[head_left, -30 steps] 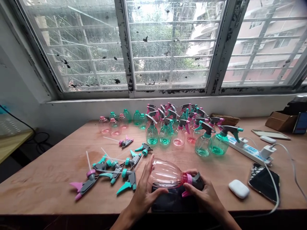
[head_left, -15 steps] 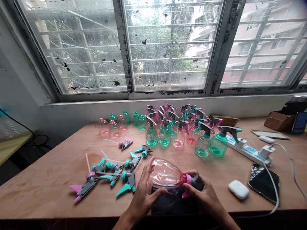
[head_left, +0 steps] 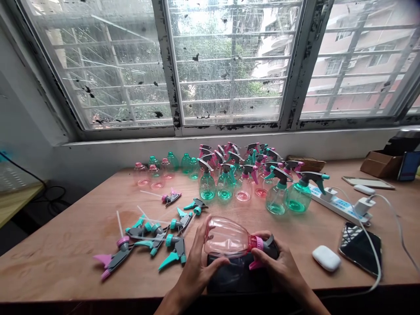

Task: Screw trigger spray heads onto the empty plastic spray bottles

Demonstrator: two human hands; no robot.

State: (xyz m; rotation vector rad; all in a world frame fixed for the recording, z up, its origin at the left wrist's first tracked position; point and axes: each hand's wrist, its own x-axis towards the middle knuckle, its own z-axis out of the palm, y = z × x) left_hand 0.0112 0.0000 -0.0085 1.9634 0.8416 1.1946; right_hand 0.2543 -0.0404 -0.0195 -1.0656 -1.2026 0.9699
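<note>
A clear pink spray bottle (head_left: 228, 237) lies sideways between my hands near the table's front edge. My left hand (head_left: 200, 262) is closed around its base end. At the neck, my right hand (head_left: 275, 256) grips the grey and pink trigger sprayer (head_left: 260, 243), whose collar meets the bottle's mouth. The sprayer's pink trigger points down toward me. Left of my hands lie several loose trigger sprayers with dip tubes, among them a teal one (head_left: 177, 249) and a pink one (head_left: 118, 258).
Several bottles with sprayers on, such as a green one (head_left: 207, 186), stand in the middle. Bottles without tops (head_left: 156, 177) stand at the back left. On the right are a power strip (head_left: 341, 208), a white earbud case (head_left: 326, 258) and a phone (head_left: 361, 249).
Almost nothing differs. The bottle and both hands stay in nearly the same place, and the view has shifted very slightly.
</note>
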